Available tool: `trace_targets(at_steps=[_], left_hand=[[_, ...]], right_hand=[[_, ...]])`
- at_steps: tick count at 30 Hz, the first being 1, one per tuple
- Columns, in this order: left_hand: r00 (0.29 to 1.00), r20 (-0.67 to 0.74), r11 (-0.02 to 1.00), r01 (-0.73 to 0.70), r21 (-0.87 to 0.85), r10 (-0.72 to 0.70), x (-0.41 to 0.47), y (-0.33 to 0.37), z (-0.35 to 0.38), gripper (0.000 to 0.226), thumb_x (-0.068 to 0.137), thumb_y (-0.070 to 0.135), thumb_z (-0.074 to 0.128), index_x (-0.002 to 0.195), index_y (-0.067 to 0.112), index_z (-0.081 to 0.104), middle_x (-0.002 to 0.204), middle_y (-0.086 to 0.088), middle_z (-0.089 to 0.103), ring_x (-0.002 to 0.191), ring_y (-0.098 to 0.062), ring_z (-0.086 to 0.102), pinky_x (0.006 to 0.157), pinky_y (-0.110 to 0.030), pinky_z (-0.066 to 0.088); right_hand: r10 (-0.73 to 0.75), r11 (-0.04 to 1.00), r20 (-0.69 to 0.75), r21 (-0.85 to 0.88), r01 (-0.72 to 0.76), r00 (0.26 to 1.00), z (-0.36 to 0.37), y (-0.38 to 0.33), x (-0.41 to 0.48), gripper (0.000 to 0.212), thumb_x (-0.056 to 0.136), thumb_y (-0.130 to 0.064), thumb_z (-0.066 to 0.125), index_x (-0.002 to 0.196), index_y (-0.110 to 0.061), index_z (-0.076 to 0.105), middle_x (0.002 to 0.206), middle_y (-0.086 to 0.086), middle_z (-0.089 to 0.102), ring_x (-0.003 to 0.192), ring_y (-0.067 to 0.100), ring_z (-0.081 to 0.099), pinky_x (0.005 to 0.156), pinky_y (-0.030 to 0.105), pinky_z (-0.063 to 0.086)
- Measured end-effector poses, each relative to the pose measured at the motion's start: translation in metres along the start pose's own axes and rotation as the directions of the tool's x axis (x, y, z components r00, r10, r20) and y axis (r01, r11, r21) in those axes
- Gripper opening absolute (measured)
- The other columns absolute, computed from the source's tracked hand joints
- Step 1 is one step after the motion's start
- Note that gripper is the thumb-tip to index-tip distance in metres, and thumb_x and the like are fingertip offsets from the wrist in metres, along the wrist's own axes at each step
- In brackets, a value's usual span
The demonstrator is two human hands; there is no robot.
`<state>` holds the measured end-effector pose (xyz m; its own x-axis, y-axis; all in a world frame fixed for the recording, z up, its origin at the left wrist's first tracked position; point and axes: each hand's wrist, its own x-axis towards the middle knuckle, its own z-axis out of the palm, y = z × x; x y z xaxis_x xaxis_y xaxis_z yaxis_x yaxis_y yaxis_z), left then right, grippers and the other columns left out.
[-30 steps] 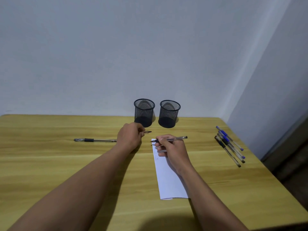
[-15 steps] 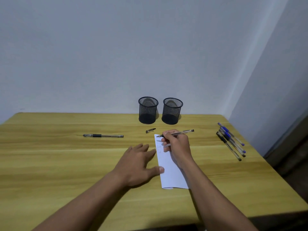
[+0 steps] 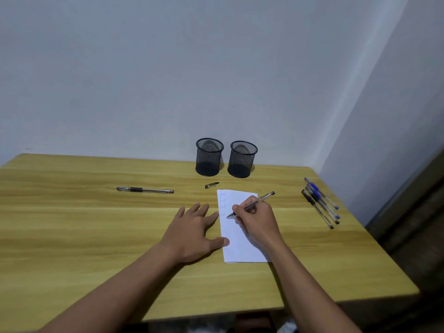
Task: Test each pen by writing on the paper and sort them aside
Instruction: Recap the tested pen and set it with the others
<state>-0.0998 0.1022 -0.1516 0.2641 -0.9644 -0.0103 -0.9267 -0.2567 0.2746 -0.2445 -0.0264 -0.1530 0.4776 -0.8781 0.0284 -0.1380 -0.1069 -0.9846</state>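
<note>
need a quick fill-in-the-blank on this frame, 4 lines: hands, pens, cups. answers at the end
1. The right hand holds a pen with its tip on the ____.
2. The left hand lies flat, its ____ pressing the sheet's left edge.
3. The two mesh cups hold ____ pens.
4. The loose pen cap lies between the cups and the ____.

Answers: paper; thumb; no; paper
</note>
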Motion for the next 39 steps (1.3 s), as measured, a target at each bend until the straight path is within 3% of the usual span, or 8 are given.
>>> trace_targets(at_steps=[3, 7, 12, 16, 27, 39], left_hand=[[1.000, 0.001, 1.000, 0.001, -0.011, -0.001, 0.0002, -0.0003, 0.0000, 0.089, 0.079, 0.082, 0.041, 0.154, 0.036, 0.025, 0.165, 0.000, 0.015, 0.153, -0.019, 0.007, 0.122, -0.047, 0.004], [1.000, -0.006, 1.000, -0.001, -0.024, 0.000, 0.0000, -0.0013, 0.0015, 0.089, 0.079, 0.082, 0.042, 0.153, 0.037, 0.025, 0.165, 0.000, 0.015, 0.153, -0.018, 0.006, 0.122, -0.047, 0.004], [1.000, -0.005, 1.000, 0.002, -0.023, -0.002, 0.0005, -0.0011, 0.0019, 0.088, 0.079, 0.082, 0.042, 0.153, 0.037, 0.026, 0.165, 0.001, 0.015, 0.153, -0.018, 0.006, 0.122, -0.046, 0.003], [1.000, -0.007, 0.999, 0.000, -0.032, -0.001, -0.0003, -0.0005, 0.0012, 0.088, 0.079, 0.081, 0.043, 0.153, 0.037, 0.026, 0.165, 0.001, 0.015, 0.153, -0.017, 0.006, 0.122, -0.047, 0.004], [1.000, 0.011, 0.999, 0.009, -0.032, -0.009, -0.0012, 0.0008, -0.0012, 0.087, 0.080, 0.081, 0.043, 0.153, 0.037, 0.026, 0.165, 0.002, 0.014, 0.153, -0.017, 0.004, 0.123, -0.047, 0.003], [1.000, 0.021, 1.000, 0.009, -0.019, -0.009, 0.0002, 0.0010, -0.0016, 0.088, 0.080, 0.081, 0.042, 0.153, 0.037, 0.025, 0.165, 0.002, 0.013, 0.153, -0.017, 0.004, 0.122, -0.047, 0.003]], right_hand=[[-0.021, 0.996, 0.037, -0.089, 0.024, 0.999, 0.0018, 0.0002, -0.0006, 0.020, 0.086, -0.021, 0.076, 0.078, -0.008, 0.065, 0.069, 0.008, 0.073, 0.075, 0.030, 0.073, 0.077, 0.052, 0.059], [-0.025, 0.988, 0.074, -0.148, 0.036, 0.997, 0.0012, -0.0009, -0.0005, 0.019, 0.083, -0.022, 0.076, 0.079, -0.006, 0.066, 0.070, 0.008, 0.073, 0.072, 0.027, 0.073, 0.077, 0.056, 0.060], [-0.074, 0.969, 0.019, -0.237, 0.077, 0.997, 0.0031, -0.0033, -0.0038, 0.019, 0.090, -0.024, 0.074, 0.082, -0.008, 0.067, 0.070, 0.000, 0.075, 0.070, 0.012, 0.072, 0.073, 0.043, 0.059], [-0.040, 0.964, 0.063, -0.260, 0.055, 0.997, 0.0018, -0.0052, -0.0048, 0.018, 0.086, -0.020, 0.074, 0.077, -0.008, 0.065, 0.066, 0.004, 0.073, 0.070, 0.024, 0.072, 0.074, 0.051, 0.059], [-0.043, 0.967, 0.005, -0.252, 0.043, 0.999, -0.0013, -0.0064, -0.0077, 0.015, 0.088, -0.017, 0.073, 0.080, -0.006, 0.067, 0.069, 0.003, 0.075, 0.067, 0.015, 0.074, 0.076, 0.050, 0.062], [-0.009, 0.975, -0.003, -0.221, 0.008, 1.000, -0.0026, -0.0036, -0.0045, 0.014, 0.083, -0.014, 0.071, 0.074, -0.006, 0.064, 0.062, 0.003, 0.070, 0.069, 0.029, 0.073, 0.068, 0.052, 0.060]])
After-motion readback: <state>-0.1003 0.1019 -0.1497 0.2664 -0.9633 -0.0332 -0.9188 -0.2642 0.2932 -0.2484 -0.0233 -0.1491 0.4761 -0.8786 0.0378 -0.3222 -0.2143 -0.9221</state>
